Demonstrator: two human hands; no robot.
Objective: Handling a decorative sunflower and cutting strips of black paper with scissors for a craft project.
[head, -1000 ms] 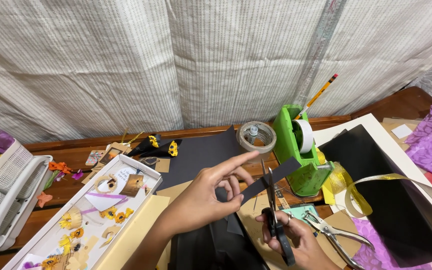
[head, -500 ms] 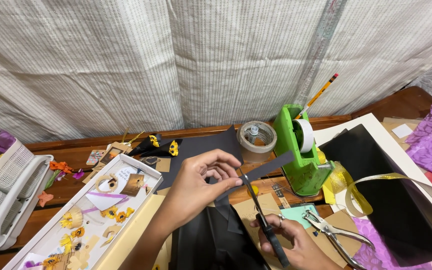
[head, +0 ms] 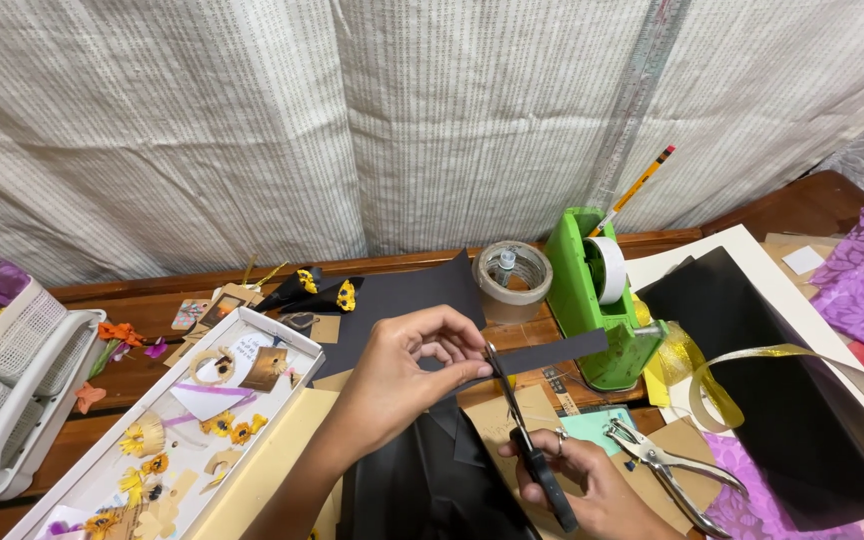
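My left hand (head: 407, 375) pinches one end of a narrow black paper strip (head: 552, 352) that sticks out to the right, level above the table. Black-handled scissors (head: 522, 440) are gripped in my right hand (head: 587, 485), low in the view; their blades point up and close on the strip next to my left fingers. A larger black paper sheet (head: 422, 480) lies under both hands.
A green tape dispenser (head: 592, 300) and a brown tape roll (head: 515, 272) stand behind the strip. A metal hole punch (head: 667, 470) lies at the right beside black card (head: 782, 390). A white tray (head: 102, 480) of paper flowers and a white basket (head: 12, 400) are at the left.
My left hand went from open fingers to a pinch on the black strip. The scissors rose from pointing down to meet the strip.
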